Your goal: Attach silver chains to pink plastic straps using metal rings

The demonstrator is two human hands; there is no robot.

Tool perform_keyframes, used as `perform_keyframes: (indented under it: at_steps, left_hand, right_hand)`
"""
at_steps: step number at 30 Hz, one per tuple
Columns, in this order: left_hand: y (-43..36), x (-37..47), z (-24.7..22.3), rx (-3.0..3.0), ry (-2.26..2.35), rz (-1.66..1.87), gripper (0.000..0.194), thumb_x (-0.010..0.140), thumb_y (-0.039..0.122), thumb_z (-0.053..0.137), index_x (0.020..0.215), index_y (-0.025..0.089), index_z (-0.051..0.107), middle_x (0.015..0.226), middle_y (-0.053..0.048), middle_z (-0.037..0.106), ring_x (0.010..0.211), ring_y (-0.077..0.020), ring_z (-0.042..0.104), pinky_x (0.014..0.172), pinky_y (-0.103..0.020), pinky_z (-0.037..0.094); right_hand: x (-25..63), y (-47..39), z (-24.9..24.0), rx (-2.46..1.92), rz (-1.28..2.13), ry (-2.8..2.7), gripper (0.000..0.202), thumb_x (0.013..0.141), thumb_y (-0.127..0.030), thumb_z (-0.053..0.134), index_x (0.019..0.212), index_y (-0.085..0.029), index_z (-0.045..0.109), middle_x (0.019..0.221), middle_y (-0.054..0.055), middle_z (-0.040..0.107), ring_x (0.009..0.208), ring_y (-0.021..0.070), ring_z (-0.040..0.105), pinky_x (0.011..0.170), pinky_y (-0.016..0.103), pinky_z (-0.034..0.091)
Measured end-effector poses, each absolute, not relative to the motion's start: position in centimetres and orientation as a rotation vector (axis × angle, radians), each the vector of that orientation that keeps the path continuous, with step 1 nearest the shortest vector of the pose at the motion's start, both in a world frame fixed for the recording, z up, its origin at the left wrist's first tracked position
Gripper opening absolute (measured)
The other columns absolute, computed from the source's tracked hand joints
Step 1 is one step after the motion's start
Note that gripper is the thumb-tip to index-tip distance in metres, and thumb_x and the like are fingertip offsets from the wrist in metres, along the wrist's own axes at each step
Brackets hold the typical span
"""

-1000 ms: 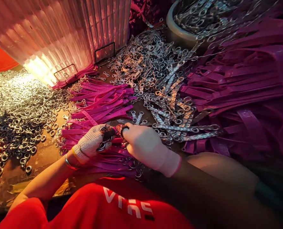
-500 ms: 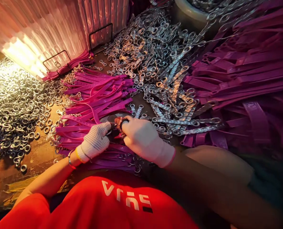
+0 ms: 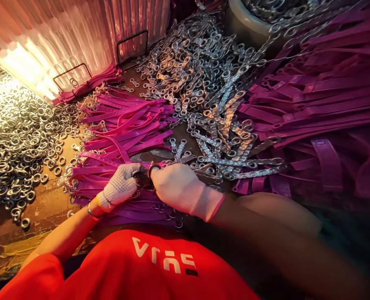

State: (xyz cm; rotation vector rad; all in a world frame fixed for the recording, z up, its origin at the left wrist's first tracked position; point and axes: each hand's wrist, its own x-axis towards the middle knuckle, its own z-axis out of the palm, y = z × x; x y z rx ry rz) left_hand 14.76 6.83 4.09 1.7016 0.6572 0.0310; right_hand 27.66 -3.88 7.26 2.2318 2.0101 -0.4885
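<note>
My left hand (image 3: 120,181), in a white dotted knit glove, is closed with thumb and fingers on a small dark piece (image 3: 137,173); its exact kind is unclear. Close on its right, my right hand (image 3: 175,183), also in a white glove, is closed at a dark, ring-shaped piece with brownish wrapping (image 3: 155,168). The fingertips nearly meet, and what lies between them is partly hidden. Both hands are over a layer of pink-purple straps (image 3: 131,137), many with metal rings at their left ends. Short metal chain links (image 3: 180,150) lie just beyond the right hand.
Loose metal rings (image 3: 22,137) are heaped at the left. Twisted chain pieces (image 3: 200,66) pile up at the back centre, beside a round tub (image 3: 250,21). More purple straps (image 3: 316,96) fill the right. Clear plastic-like sleeves (image 3: 78,37) stand behind black wire holders (image 3: 72,77).
Both hands have shifted slightly left, still close together. The brown wrapped part by the right fingers shows less now, and the head view has shifted a little.
</note>
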Motion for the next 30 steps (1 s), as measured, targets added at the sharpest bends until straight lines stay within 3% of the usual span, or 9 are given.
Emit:
perform_keyframes:
  at_steps: [5,10,13,15,18,20,23,26,30]
  left_hand:
    - [9.4,13.8,6.2,1.767,0.54,-0.153,0.02,0.082,0.031,0.058,0.072,0.015,0.063,0.062,0.001,0.058,0.054,-0.0087,0.045,0.05,-0.018,0.035]
    - [13.8,9.4,10.5,2.121,0.77,-0.128,0.025,0.082,0.03,0.061,0.099,0.021,0.076,0.083,-0.002,0.073,0.07,-0.0141,0.06,0.061,-0.021,0.045]
    - [13.5,7.3,11.9,2.042,1.065,0.136,0.033,0.086,0.037,0.06,0.113,0.024,0.073,0.072,0.0,0.069,0.057,-0.0115,0.052,0.052,-0.021,0.039]
    - [11.8,6.9,12.0,1.773,1.16,0.277,0.035,0.087,0.041,0.061,0.117,0.027,0.07,0.073,0.001,0.068,0.05,-0.0098,0.047,0.046,-0.021,0.034]
    - [8.4,7.6,10.6,1.458,1.04,0.117,0.033,0.085,0.045,0.061,0.11,0.025,0.071,0.069,0.0,0.065,0.043,-0.0088,0.042,0.039,-0.021,0.029]
    - [6.5,8.6,9.3,1.561,0.856,-0.08,0.028,0.086,0.04,0.059,0.101,0.022,0.073,0.064,-0.001,0.062,0.044,-0.0105,0.045,0.041,-0.022,0.034]
    - [5.0,10.6,7.7,2.144,0.652,-0.207,0.024,0.082,0.02,0.056,0.096,0.019,0.074,0.08,-0.007,0.069,0.068,-0.0185,0.062,0.063,-0.028,0.048]
    - [4.6,12.6,6.9,2.577,0.555,-0.418,0.034,0.078,0.011,0.052,0.104,0.018,0.072,0.094,-0.012,0.07,0.083,-0.0251,0.066,0.072,-0.033,0.05]
    - [4.8,13.8,6.3,2.605,0.496,-0.516,0.038,0.077,0.009,0.05,0.107,0.016,0.071,0.098,-0.013,0.071,0.087,-0.0279,0.067,0.075,-0.036,0.05]
  right_hand:
    - [27.9,-4.7,7.4,2.208,-0.44,2.019,0.027,0.09,-0.016,0.041,0.104,-0.009,0.064,0.075,0.016,0.071,0.072,0.0276,0.07,0.054,0.032,0.035]
    - [29.1,-7.1,8.6,2.28,-0.562,1.853,0.021,0.089,-0.023,0.05,0.099,-0.013,0.066,0.086,0.014,0.072,0.081,0.0261,0.069,0.063,0.032,0.039]
    - [32.2,-7.2,8.7,2.316,-0.557,1.975,0.019,0.088,-0.027,0.055,0.097,-0.015,0.068,0.102,0.014,0.07,0.092,0.0242,0.065,0.074,0.031,0.041]
    - [35.2,-6.4,7.9,2.478,-0.365,1.823,0.023,0.089,-0.025,0.053,0.103,-0.014,0.068,0.107,0.016,0.068,0.097,0.0255,0.063,0.077,0.031,0.041]
    - [39.2,-4.5,5.3,2.508,-0.202,1.457,0.028,0.088,-0.017,0.048,0.104,-0.009,0.069,0.102,0.021,0.068,0.096,0.031,0.063,0.071,0.035,0.041]
    - [40.6,-3.7,3.5,2.453,-0.186,1.407,0.03,0.087,-0.014,0.046,0.105,-0.007,0.07,0.104,0.024,0.067,0.097,0.0328,0.063,0.071,0.036,0.041]
    - [40.9,-3.4,2.0,2.472,-0.157,1.374,0.033,0.087,-0.011,0.044,0.108,-0.004,0.069,0.106,0.026,0.066,0.1,0.0337,0.063,0.073,0.037,0.042]
    - [40.6,-3.8,2.0,2.529,-0.194,1.356,0.035,0.086,-0.01,0.043,0.11,-0.004,0.068,0.108,0.026,0.066,0.101,0.0339,0.063,0.074,0.038,0.043]
    - [40.0,-4.8,3.6,2.792,-0.296,1.393,0.036,0.083,-0.009,0.043,0.109,-0.008,0.067,0.107,0.022,0.068,0.099,0.0311,0.064,0.079,0.038,0.046]
